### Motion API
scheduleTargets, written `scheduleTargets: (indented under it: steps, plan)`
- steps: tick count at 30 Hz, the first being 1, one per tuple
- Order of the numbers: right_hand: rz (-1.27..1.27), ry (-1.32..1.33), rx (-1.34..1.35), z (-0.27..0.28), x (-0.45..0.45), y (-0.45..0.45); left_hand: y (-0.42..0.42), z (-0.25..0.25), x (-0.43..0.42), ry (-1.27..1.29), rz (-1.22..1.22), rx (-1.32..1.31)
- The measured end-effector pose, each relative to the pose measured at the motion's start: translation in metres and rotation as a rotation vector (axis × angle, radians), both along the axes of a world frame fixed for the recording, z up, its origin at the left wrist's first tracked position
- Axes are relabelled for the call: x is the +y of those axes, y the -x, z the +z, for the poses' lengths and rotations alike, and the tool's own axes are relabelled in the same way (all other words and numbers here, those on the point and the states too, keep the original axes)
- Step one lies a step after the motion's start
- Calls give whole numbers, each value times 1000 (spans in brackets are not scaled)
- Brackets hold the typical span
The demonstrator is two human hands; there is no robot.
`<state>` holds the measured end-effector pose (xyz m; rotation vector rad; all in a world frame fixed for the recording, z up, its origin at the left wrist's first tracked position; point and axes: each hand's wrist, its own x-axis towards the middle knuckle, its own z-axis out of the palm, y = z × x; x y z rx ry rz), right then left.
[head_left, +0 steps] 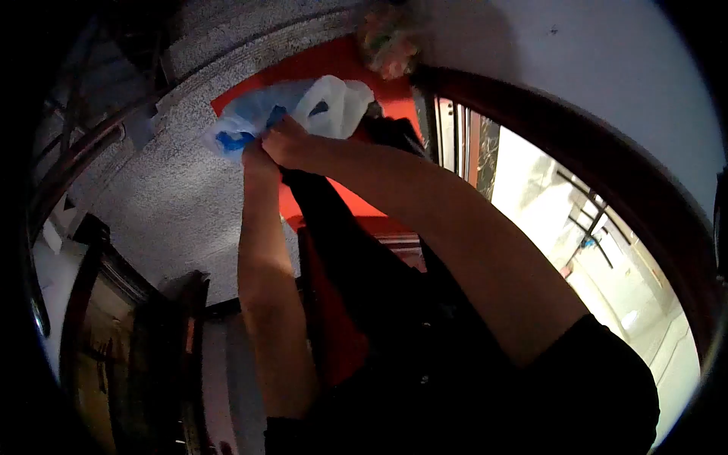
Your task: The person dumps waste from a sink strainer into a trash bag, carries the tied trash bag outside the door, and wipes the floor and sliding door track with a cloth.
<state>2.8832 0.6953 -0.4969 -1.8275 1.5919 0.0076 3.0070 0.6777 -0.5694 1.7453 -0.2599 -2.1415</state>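
Note:
Both my arms reach forward, and the hands meet close together at a thin, whitish see-through plastic bag (pixel 341 106). Blue patches show at the bag's left end and near my fingers. My left hand (pixel 256 157) is closed on the bag's near edge. Beside it, my right hand (pixel 287 142) is closed on the bag too, its fingers partly hidden. The bag spreads out beyond both hands, above a red mat (pixel 318 64). What the bag contains, I cannot make out.
A clear bag with pinkish and greenish contents (pixel 390 45) lies at the mat's far end. On the right, a dark door frame (pixel 561 144) borders a brightly lit room. A dark railing (pixel 83 155) curves along the left. Dark wooden furniture (pixel 114 318) stands lower left.

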Motion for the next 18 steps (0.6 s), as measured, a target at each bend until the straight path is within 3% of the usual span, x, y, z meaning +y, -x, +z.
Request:
scheduleTargets:
  steps: [2,4,6,13,16,17,18]
  plan:
    - [-178,-52,-39,-104,-9,-57,-37,-25,-25,12,-62,-83]
    - [-261,-71,61,-38,-48,-65,-65,-44,-56,46,-153,-159]
    - [-337,-72,-14,-19,-73,-87,-103,-70,-90,105,-308,-271]
    - [-557,2,-299,-79,-136,-179,-241,-129,-194,519,-1482,-924]
    - [-574,221,-171,-90,-126,-176,-284,-150,-233,598,-1947,-1029]
    - [-554,120,-175,-90,-110,-161,-295,-156,-243,619,-2084,-1039]
    - [-630,-151,-299,-95,-99,-144,-305,-162,-255,647,-2196,-1026]
